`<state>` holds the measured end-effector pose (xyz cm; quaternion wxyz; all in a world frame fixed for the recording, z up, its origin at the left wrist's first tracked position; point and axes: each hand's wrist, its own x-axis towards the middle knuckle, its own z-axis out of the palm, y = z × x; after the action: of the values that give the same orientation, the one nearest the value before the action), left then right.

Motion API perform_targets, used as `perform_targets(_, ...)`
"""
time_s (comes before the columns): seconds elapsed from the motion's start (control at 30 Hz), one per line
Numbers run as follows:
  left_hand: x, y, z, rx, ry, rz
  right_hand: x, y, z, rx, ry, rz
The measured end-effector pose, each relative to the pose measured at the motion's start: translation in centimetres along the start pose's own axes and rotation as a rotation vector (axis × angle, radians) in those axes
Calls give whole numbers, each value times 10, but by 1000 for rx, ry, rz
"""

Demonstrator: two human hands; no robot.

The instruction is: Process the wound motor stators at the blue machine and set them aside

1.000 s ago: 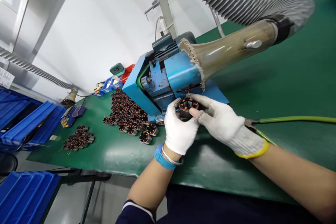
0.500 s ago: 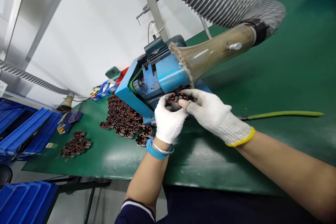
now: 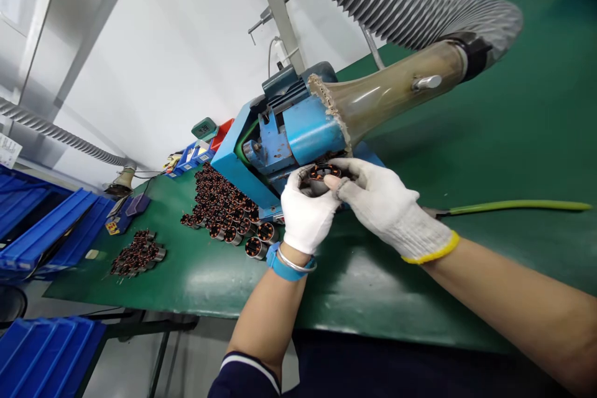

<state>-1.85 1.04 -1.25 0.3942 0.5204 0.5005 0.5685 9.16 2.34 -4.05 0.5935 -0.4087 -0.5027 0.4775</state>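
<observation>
A motor stator (image 3: 319, 184) with a dark metal ring and copper windings is held between both gloved hands. My left hand (image 3: 308, 214) curls its fingers and thumb round the stator's left side. On the other side my right hand (image 3: 373, 196) grips it, with a bare thumb tip pressed on the near edge. Both hands are closed and close against the front of a blue belt-driven machine (image 3: 313, 130). The machine's lower front is partly hidden behind the hands.
Many stators (image 3: 224, 205) stand in rows left of the machine, and a smaller pile (image 3: 138, 255) lies farther left. Over the machine sits a suction funnel (image 3: 392, 81) on a grey hose (image 3: 396, 0). Green-handled pliers (image 3: 517, 206) lie at right. Blue bins (image 3: 51, 230) are at far left.
The whole view has shifted a little, so everything appears slightly farther right. Both hands keep their hold on the stator, which seems to have turned or tilted slightly.
</observation>
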Motion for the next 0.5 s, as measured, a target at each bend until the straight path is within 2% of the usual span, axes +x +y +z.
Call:
perform_targets(0.13, -15, -7, -4, 49, 35, 14, -14, -1, -1, -13, -4, -1)
perform_targets(0.33, -43, -25, -13, -30, 33, 97, -41, 2, -6, -106, -28, -149)
perform_targets(0.43, -44, -26, -13, -94, 0, 49, -41, 7, -5, -60, -56, -37)
perform_targets(0.5, -42, -24, -15, -133, -23, 4, -42, 11, -3, -37, -127, 46)
